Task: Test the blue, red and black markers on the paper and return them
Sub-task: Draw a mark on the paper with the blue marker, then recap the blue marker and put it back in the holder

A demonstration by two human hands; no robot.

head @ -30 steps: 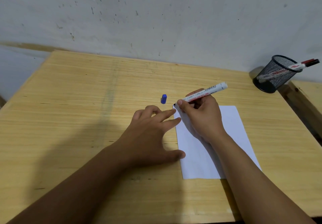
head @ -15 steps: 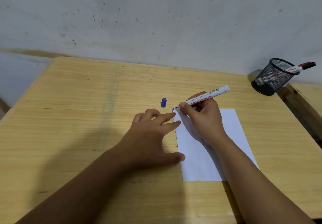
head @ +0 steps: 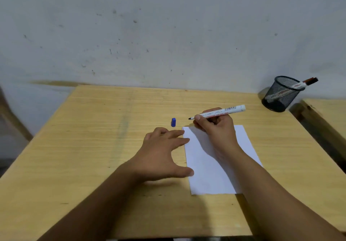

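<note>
Apparently lifted, right hand (head: 215, 128) grips uncapped marker (head: 222, 111) above paper (head: 209, 175).

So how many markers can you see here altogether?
3, as far as I can tell: the uncapped marker held in the right hand, plus two leaning in the mesh pen cup, whose ends overlap. The mesh could hide more.

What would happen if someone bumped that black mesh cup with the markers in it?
The mesh cup looks thin and see-through, so it is probably light and would slide or tip easily. The markers lean out over its right rim, which likely pulls it that way. It stands near the table's far right corner, so a push might knock it off.
</note>
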